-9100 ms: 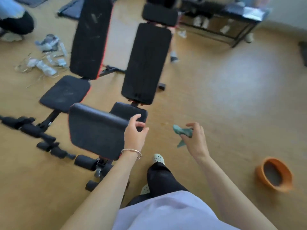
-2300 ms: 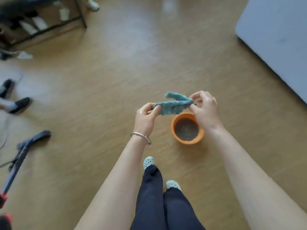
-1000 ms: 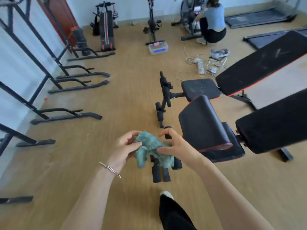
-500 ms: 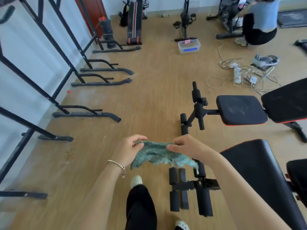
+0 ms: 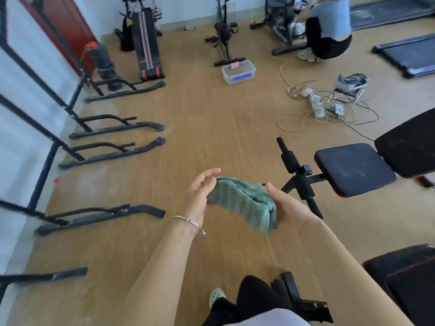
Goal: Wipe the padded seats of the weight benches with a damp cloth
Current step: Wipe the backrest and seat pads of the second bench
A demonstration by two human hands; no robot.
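A teal damp cloth [image 5: 242, 203] is bunched between both hands in front of me. My left hand [image 5: 200, 196] grips its left end, thumb and fingers partly spread. My right hand [image 5: 289, 210] cups the right end from below. Off to the right stands a weight bench with a black padded seat [image 5: 355, 169] edged in red and a black backrest [image 5: 409, 147] behind it. A second black padded bench [image 5: 404, 281] shows at the lower right, partly cut off by the frame edge.
Black frame feet [image 5: 113, 130] line the floor along the left wall. A clear plastic box [image 5: 238, 72] sits mid-floor. Cables and a power strip [image 5: 324, 107] lie at the back right. A person crouches [image 5: 327, 29] by exercise bikes. A treadmill [image 5: 407, 55] lies far right.
The cloth has gone from stretched flat between my hands to bunched up. The view has shifted left, so the near bench moved toward the lower right edge.
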